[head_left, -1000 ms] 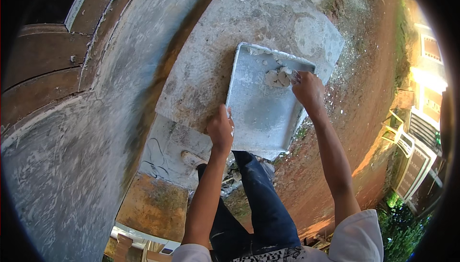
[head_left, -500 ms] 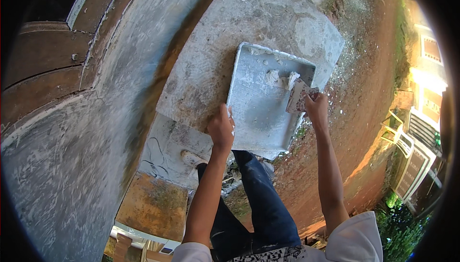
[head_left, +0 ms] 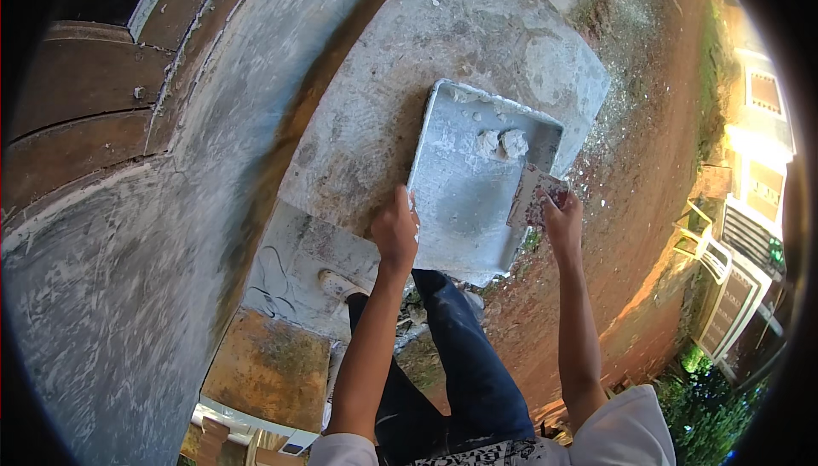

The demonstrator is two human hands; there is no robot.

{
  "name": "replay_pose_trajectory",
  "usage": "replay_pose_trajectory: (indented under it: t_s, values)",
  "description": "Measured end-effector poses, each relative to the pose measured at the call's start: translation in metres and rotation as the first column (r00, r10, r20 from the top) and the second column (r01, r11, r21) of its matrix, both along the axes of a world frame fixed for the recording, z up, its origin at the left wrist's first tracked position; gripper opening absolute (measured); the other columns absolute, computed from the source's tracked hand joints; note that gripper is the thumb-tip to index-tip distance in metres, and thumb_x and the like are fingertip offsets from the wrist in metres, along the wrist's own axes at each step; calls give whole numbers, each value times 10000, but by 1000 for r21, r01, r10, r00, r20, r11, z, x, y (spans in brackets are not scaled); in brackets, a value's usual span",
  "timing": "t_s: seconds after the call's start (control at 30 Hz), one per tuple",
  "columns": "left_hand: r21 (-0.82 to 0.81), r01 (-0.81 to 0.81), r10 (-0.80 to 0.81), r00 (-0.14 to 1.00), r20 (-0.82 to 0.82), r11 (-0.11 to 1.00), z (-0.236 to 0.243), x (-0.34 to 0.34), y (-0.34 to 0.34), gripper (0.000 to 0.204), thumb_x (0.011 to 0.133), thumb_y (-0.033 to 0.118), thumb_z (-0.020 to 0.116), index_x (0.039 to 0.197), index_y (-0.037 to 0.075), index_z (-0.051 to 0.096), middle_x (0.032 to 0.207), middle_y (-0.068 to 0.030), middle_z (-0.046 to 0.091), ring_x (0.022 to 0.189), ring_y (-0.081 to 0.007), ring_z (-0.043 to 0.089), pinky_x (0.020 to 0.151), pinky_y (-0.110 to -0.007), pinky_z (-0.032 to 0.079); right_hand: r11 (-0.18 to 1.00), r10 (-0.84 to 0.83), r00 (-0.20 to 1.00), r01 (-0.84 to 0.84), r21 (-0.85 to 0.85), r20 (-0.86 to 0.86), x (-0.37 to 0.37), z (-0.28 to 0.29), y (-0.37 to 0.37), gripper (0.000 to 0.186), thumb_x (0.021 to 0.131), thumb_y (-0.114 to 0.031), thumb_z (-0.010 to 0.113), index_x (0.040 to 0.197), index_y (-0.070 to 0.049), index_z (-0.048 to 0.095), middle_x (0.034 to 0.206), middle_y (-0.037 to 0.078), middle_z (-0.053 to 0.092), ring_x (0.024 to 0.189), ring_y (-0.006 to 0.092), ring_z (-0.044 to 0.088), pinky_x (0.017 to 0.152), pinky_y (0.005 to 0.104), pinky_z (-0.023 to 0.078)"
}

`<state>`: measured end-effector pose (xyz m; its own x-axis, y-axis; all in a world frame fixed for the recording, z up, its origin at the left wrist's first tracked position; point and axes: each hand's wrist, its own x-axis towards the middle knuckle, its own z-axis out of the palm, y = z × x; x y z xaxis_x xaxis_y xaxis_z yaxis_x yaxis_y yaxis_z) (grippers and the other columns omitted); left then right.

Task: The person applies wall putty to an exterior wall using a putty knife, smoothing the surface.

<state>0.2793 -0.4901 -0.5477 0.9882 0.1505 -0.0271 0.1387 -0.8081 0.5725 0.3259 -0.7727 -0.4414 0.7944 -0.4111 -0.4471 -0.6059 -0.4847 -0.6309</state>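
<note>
Together, pale lumps of paste (head_left: 513, 143) sit in the shallow tray (head_left: 464, 206).

And the right hand (head_left: 563, 217) draws back from the white lumps (head_left: 513, 143), swinging the scraper (head_left: 527, 195) clear, over the right edge of the tray (head_left: 467, 240)!

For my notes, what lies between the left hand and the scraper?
In the head view, the tray's floor lies between the left hand and the scraper; the pale lumps sit farther up the picture.
</note>
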Motion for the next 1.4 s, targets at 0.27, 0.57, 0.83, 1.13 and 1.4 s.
replay_pose_trajectory:
  t_s: [0.27,0.57,0.83,1.13,1.4]
  values:
    - [23,-10,11,999,-48,1000,-2,0,-2,131,1008,183,650,1029,72,584,816,-137,691,716,-341,698,597,-437,552,964,259,957,-265,-31,-128,59,2,16,226,913,-100,727,1059,72,724,863,130,760,721,156,674,676,355,539]
    - [27,0,2,996,-87,1000,-1,0,-3,126,978,150,677,1015,74,583,803,-140,704,724,-343,708,604,-438,548,960,249,960,-228,164,-124,79,-38,-1,196,911,-90,722,1031,64,727,849,80,737,695,125,628,623,322,504]
    - [23,31,-28,995,-92,999,-6,-1,1,162,941,122,699,1031,75,573,791,-157,701,709,-350,704,587,-448,534,939,-2,986,59,339,-165,62,-55,6,191,906,-59,652,1027,80,699,863,84,714,669,143,641,584,313,510]
    - [-32,38,-41,995,-88,999,-1,0,4,158,936,98,694,1026,66,568,781,-160,686,700,-364,696,578,-453,521,706,-380,874,486,515,-304,36,-63,40,229,924,-65,591,1096,53,685,931,127,733,732,220,725,591,364,565]
    - [-41,18,-21,996,-83,999,-2,2,2,127,953,106,681,992,71,566,773,-161,682,687,-366,692,582,-450,523,747,-354,916,399,532,-190,58,-73,87,207,944,-65,624,1092,74,665,968,152,735,753,224,725,634,377,589]
